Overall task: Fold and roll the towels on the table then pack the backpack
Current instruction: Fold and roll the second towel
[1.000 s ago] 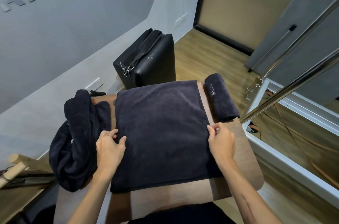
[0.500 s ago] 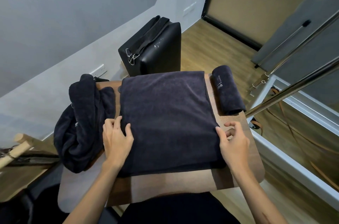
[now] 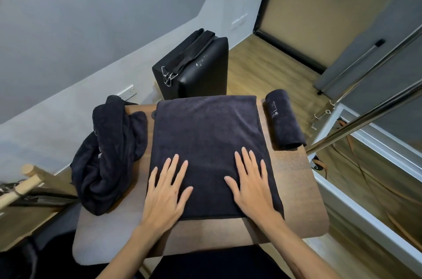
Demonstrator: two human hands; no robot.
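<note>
A dark folded towel (image 3: pixel 205 132) lies flat in the middle of the small wooden table (image 3: pixel 296 205). My left hand (image 3: pixel 165 192) rests palm down on its near left part, fingers spread. My right hand (image 3: pixel 253 185) lies flat on its near right part, fingers spread too. Neither hand holds anything. A rolled dark towel (image 3: pixel 284 120) sits at the table's far right edge. A heap of loose dark towels (image 3: pixel 107 155) hangs over the table's left side. No backpack is clearly in view.
A black case with straps and metal clips (image 3: pixel 194 66) stands on the wood floor behind the table. Slanted metal rails (image 3: pixel 365 119) and a white frame (image 3: pixel 365 187) run along the right. Wooden poles (image 3: pixel 20 187) lie at the left. A grey wall is behind.
Both hands left the towel's side edges and moved inward. They now lie flat on top of the folded towel.
</note>
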